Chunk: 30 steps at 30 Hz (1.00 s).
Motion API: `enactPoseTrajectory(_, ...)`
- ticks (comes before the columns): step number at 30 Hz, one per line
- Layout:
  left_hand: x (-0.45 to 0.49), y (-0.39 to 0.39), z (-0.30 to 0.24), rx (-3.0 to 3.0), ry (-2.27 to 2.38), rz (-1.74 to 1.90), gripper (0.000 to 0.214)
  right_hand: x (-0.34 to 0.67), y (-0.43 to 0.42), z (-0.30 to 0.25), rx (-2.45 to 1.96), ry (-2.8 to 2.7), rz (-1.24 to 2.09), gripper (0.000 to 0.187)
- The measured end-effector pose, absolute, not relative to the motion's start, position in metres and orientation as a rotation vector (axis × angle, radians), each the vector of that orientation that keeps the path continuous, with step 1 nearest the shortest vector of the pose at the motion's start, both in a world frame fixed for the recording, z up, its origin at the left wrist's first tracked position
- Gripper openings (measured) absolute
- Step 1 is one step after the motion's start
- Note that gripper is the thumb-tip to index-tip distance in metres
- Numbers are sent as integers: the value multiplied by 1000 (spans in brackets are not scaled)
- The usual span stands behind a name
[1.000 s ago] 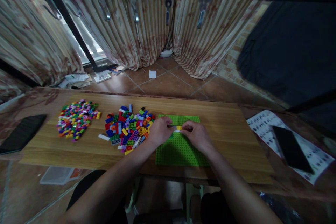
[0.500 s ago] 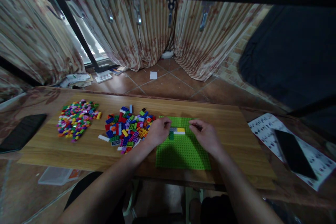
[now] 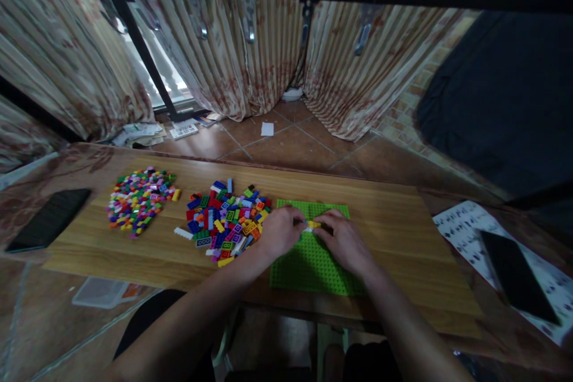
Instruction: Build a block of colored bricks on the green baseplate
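A green studded baseplate [image 3: 308,268] lies on the wooden board [image 3: 394,233] in front of me. My left hand [image 3: 280,231] and my right hand [image 3: 342,239] meet over its far half, fingers curled and pinched around a small strip of bricks [image 3: 311,225], yellow and white showing between the fingertips. Most of the strip is hidden by my fingers. A pile of larger mixed-colour bricks [image 3: 226,221] lies just left of my left hand, and a pile of smaller bricks [image 3: 138,200] lies further left.
A dark phone [image 3: 49,219] rests at the left edge of the table. Another dark phone [image 3: 514,274] lies on a printed sheet [image 3: 465,221] at the right. Striped curtains and a tiled floor are beyond the table; a clear box sits on the floor below left.
Half a second ago the hands were apart with the brick strip showing on the baseplate between them. Now both have closed back in over the strip. The view shifted slightly.
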<state>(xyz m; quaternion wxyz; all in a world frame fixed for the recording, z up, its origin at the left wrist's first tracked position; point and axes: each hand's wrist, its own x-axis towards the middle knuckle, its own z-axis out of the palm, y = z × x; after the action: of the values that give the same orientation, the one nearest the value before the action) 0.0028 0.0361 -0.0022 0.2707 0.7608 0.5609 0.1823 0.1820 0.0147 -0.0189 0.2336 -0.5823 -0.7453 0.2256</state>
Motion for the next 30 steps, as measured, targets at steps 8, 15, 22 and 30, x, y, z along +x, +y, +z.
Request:
enactPoseTrajectory(8, 2, 37, -4, 2012, 1508, 486, 17, 181, 14, -20, -1594, -2014, 601, 15)
enactPoseTrajectory(15, -1, 39, 2, 2060, 1488, 462, 26, 180, 13, -18, -1621, -2037, 601, 22)
enactPoseTrajectory(22, -25, 57, 15, 1945, 1538, 728, 27, 175, 9, -9, -1635, -1896, 503, 25)
enactPoseTrajectory(30, -37, 62, 20, 1892, 1536, 877, 25, 154, 0, -12, -1485, -1983, 561, 20)
